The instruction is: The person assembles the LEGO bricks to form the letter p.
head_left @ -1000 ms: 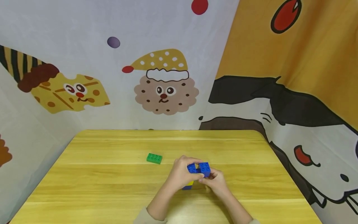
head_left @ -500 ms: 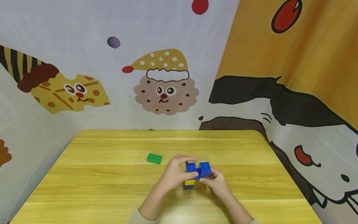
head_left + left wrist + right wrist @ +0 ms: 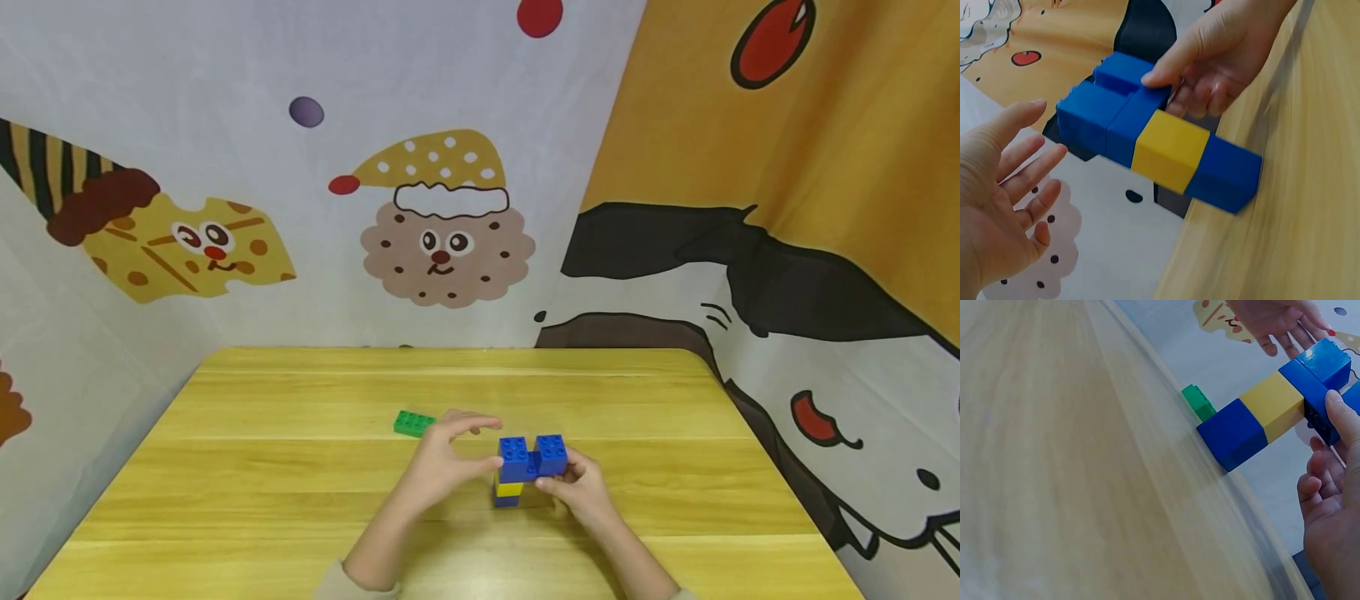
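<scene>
A small stack of building bricks stands upright on the table [image 3: 285, 492]. Its base is a blue brick [image 3: 1232, 434], with a yellow brick [image 3: 1171, 152] above it. Across the yellow one lies a longer blue brick [image 3: 1316, 397], overhanging on the right side. Two square blue bricks sit on top: a left one [image 3: 513, 450] and a right one [image 3: 551, 454], a gap between them. My right hand [image 3: 581, 487] grips the overhanging end between thumb and fingers. My left hand [image 3: 438, 467] is spread beside the left top brick, its thumb tip close to it.
A loose green brick [image 3: 411, 423] lies farther back on the left, partly behind my left hand in the head view. Behind the table hangs a cartoon-printed curtain [image 3: 442, 75].
My left hand has released the left top brick and moved left with its fingers opening. The right hand keeps its grip, and the stack has stayed in place.
</scene>
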Motion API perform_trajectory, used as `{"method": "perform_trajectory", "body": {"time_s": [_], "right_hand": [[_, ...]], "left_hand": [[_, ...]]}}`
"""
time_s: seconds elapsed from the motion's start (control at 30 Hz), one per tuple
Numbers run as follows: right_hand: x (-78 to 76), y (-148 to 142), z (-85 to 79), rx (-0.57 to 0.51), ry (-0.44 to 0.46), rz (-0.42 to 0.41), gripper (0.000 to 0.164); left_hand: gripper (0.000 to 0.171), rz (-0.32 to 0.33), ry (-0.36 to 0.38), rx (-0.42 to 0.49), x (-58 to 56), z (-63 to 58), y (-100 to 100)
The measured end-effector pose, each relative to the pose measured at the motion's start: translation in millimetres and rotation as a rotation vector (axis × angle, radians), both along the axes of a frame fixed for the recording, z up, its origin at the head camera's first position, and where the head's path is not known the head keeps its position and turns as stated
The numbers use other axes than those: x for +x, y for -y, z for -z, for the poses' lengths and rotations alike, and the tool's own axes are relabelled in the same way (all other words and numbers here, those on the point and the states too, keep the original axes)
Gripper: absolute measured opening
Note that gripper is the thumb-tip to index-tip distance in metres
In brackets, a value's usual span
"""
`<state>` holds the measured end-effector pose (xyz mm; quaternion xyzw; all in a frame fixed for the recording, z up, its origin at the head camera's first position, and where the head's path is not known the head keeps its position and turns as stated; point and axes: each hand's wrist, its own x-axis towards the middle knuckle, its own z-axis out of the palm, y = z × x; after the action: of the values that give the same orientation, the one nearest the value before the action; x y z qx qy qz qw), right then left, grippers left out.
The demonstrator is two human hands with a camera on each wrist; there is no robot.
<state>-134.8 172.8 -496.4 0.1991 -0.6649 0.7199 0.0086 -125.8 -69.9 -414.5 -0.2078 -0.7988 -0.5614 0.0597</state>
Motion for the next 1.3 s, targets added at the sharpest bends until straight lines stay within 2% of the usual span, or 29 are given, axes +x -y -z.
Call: {"method": "perform_trajectory", "body": {"time_s": [0.23,0.53,0.77,0.9,1.3], "right_hand": [[-0.8,-0.7,2.0,-0.063,-0.037,-0.033,0.045],[-1.1,-2.0,4.1,-0.079,-0.066,-0.05,0.042],[-0.8,-1.7,3.2,-0.085,-0.06,-0.048,0.049],[-0.4,-1.8,2.5,-0.076,-0.06,-0.051,0.048],[1.5,-1.4,-1.4,-0.051,-0.041,-0.03,0.047]], "left_hand": [[0.043,-0.038,-0.003,0.004,-0.8,6.2,16.0],[0.046,-0.088,0.007,0.016,-2.5,14.1,37.1],[0.045,-0.135,0.036,0.053,-5.4,21.5,55.9],[0.044,-0.158,0.049,0.082,-7.9,25.3,65.8],[0.047,-0.235,0.092,0.07,-20.5,41.1,88.9]]}}
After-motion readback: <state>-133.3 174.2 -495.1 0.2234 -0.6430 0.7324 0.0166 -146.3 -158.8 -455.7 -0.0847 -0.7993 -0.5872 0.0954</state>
